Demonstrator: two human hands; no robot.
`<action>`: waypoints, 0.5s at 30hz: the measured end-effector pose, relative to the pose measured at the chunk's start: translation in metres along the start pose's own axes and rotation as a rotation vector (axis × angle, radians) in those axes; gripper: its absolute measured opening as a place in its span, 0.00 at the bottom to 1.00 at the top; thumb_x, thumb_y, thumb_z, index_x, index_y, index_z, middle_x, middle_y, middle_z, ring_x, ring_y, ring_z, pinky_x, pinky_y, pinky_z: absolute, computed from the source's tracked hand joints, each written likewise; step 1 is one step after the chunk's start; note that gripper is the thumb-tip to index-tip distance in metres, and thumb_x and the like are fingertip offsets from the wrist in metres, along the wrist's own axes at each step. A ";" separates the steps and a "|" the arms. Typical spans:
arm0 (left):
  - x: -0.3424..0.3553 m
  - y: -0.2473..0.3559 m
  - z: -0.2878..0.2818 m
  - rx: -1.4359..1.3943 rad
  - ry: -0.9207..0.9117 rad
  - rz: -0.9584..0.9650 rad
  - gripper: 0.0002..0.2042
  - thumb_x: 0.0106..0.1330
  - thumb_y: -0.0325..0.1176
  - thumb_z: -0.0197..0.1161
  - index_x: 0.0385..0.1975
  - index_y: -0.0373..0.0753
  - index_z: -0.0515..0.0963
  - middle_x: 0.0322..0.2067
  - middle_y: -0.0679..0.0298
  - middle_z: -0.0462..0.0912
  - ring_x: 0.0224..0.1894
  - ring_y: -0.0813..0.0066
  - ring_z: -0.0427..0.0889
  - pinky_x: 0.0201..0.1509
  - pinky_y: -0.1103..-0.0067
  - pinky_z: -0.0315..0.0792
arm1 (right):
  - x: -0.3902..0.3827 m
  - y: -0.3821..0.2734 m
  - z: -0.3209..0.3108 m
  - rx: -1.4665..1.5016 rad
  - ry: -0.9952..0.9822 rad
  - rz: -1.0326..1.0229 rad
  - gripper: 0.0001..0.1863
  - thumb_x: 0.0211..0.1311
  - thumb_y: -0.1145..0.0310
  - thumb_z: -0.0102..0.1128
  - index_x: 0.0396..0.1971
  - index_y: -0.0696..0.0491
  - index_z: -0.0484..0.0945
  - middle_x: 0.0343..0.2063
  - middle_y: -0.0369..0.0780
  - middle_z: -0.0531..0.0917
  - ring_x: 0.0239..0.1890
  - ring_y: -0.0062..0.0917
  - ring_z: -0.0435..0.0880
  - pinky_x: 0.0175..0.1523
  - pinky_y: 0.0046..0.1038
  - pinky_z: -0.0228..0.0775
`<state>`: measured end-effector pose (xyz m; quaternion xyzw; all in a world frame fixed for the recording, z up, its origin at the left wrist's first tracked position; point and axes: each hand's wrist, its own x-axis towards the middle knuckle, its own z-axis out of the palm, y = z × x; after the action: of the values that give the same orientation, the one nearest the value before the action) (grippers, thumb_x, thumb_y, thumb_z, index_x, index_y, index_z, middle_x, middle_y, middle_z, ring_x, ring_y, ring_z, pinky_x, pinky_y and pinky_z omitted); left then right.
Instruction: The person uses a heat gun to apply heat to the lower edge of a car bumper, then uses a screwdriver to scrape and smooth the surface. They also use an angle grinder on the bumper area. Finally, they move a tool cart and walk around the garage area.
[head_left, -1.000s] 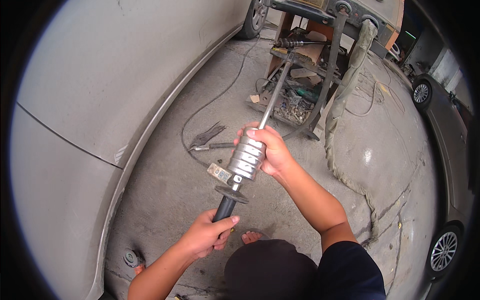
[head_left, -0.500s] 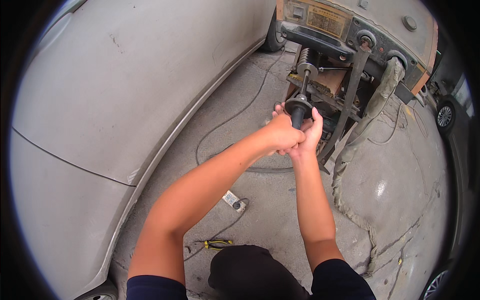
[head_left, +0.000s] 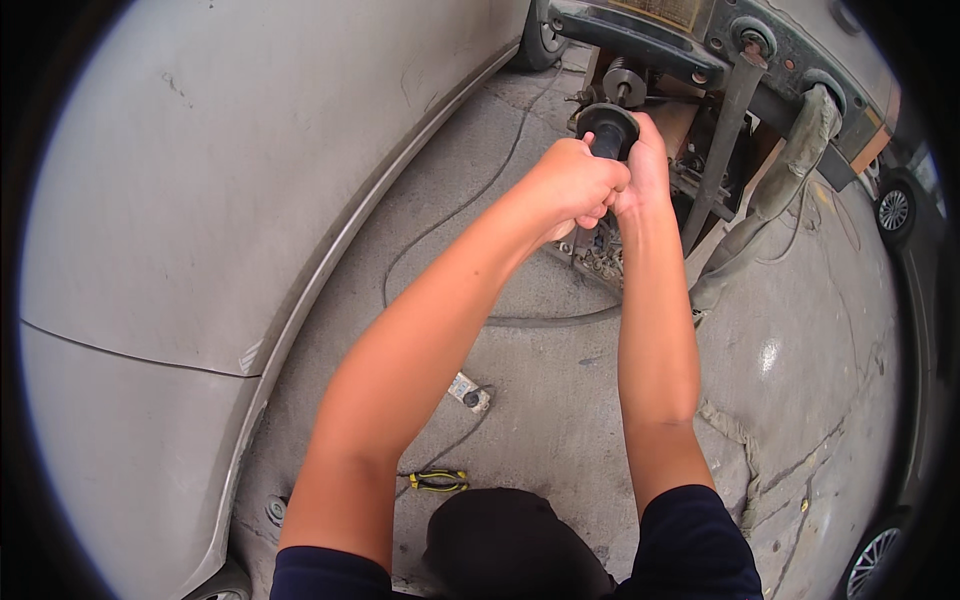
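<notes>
Slide hammer (head_left: 608, 120) held out toward the far machine (head_left: 792, 72)

The left hand (head_left: 572, 185) has its fingers (head_left: 597, 198) curled tight around the black handle (head_left: 607, 143). The right hand (head_left: 646, 172) cups the handle's right side, one digit upright beside the round black guard (head_left: 590, 122); its other fingers are mostly hidden, so how far they close I cannot tell. Beyond the guard, a ribbed steel weight (head_left: 622, 84) sits on the rod, below the machine's front edge. A yellowish printed label (head_left: 668, 9) on the machine is cut off by the view's edge, its print too small to read. Right of the hands hangs a cloth-wrapped hose (head_left: 790, 170). A pale car (head_left: 200, 200) fills the left. Nearer, a power strip (head_left: 470, 393) and yellow-and-black pliers (head_left: 438, 481) lie on the floor (head_left: 545, 420).
</notes>
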<state>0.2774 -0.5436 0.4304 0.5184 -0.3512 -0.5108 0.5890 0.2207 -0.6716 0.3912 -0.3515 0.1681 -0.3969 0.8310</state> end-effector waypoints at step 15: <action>-0.036 -0.131 -0.103 0.034 0.323 -0.021 0.32 0.64 0.33 0.64 0.64 0.29 0.56 0.48 0.48 0.75 0.37 0.69 0.80 0.36 0.76 0.77 | -0.242 0.155 -0.169 -0.184 0.129 0.553 0.22 0.69 0.59 0.51 0.52 0.62 0.68 0.41 0.48 0.80 0.36 0.32 0.81 0.46 0.35 0.75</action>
<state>0.3353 -0.4755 0.2849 0.6073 -0.2551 -0.4208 0.6237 0.0584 -0.4912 0.1624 -0.3405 0.3453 -0.1603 0.8598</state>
